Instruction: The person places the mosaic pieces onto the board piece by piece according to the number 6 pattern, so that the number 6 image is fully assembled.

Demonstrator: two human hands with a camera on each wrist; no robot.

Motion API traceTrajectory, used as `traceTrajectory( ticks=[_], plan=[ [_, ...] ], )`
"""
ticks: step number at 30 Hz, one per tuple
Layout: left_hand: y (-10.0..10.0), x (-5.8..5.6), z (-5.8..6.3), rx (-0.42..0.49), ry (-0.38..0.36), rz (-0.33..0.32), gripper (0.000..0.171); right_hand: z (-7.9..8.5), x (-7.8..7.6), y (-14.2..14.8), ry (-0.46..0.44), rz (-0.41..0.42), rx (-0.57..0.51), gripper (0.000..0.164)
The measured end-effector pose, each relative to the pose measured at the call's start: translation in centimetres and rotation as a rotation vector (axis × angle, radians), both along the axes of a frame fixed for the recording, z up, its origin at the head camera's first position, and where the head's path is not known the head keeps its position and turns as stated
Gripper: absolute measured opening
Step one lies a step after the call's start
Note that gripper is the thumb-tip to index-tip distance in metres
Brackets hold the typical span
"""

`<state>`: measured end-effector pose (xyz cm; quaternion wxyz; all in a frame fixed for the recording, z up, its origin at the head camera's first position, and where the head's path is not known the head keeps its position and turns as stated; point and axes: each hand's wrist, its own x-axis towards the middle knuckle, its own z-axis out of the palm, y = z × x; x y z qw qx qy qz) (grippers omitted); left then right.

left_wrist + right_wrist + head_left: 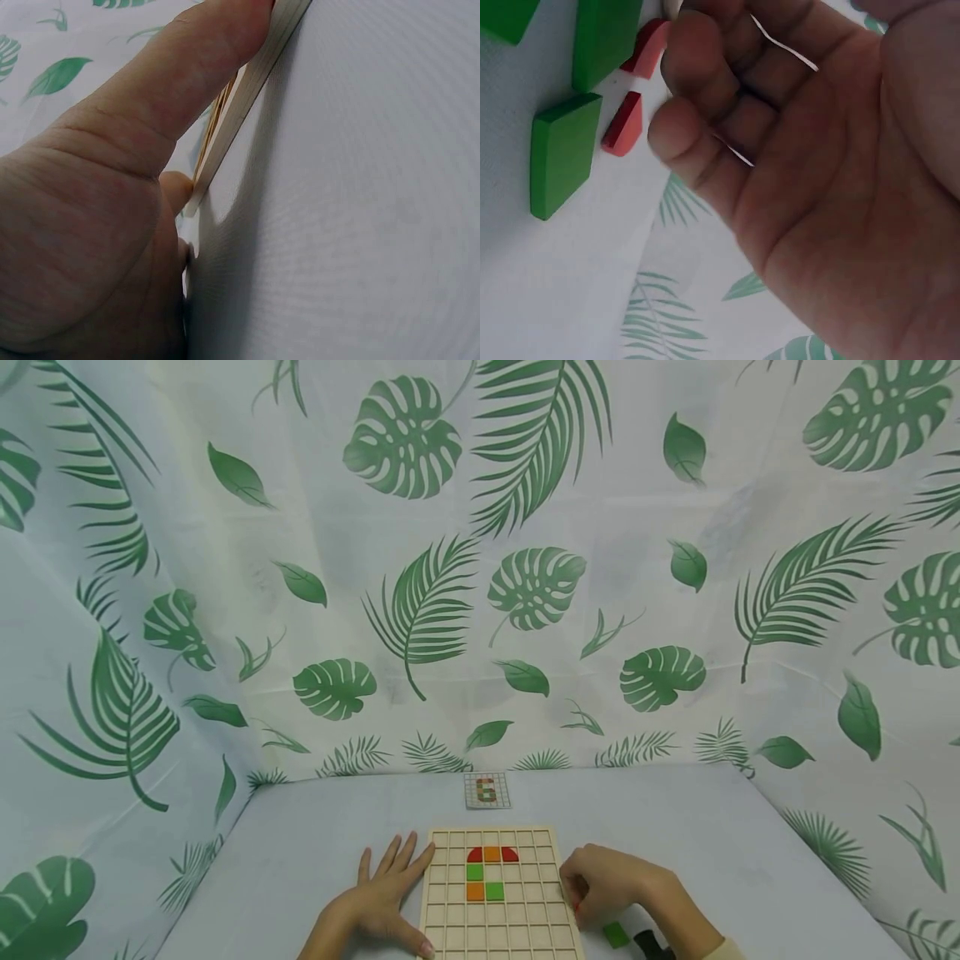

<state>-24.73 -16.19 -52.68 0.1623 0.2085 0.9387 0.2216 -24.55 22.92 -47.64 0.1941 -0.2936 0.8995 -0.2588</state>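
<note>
A wooden grid board (453,935) lies on the table. On it sit a red rounded piece (476,855), an orange square (492,854), another red rounded piece (510,855), a green square (475,872), a lower orange square (476,892) and a second green square (495,892). My left hand (382,893) is spread flat, its thumb and fingertips touching the board's left edge. Beside the right edge, my right hand (607,885) has curled fingers close to small red pieces (626,124). Its thumb and index tips are hidden, so a pinch cannot be confirmed.
Green blocks (566,157) lie on the table near the right hand. A dark object (651,943) shows by the right wrist. Behind the board is a card (487,791) with a coloured 6-like pattern. Leaf-printed cloth (450,610) hangs around the table.
</note>
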Motion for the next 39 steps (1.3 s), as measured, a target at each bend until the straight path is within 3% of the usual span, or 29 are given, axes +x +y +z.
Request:
traceTrajectory(
  ticks=[7,13,21,30,39],
  plan=[
    [-0.1,0.1,0.0,0.000,-0.001,-0.002,0.140,0.7,-1.5,-0.3,0.133,0.023,-0.152,0.019],
    [0.0,0.2,0.2,-0.008,0.000,-0.005,0.139,1.8,-2.5,-1.9,0.248,-0.017,-0.201,0.012],
    [0.0,0.2,0.3,-0.009,0.009,-0.006,0.140,2.7,-3.2,-5.0,0.207,0.005,-0.289,0.013],
    [-0.1,0.1,-0.1,-0.003,0.018,-0.017,0.139,0.3,-2.9,-5.8,0.205,-0.022,-0.346,0.017],
    [-0.1,0.0,-0.1,-0.008,0.018,-0.017,0.139,-0.3,-2.9,-6.2,0.171,-0.016,-0.313,0.014]
  ],
)
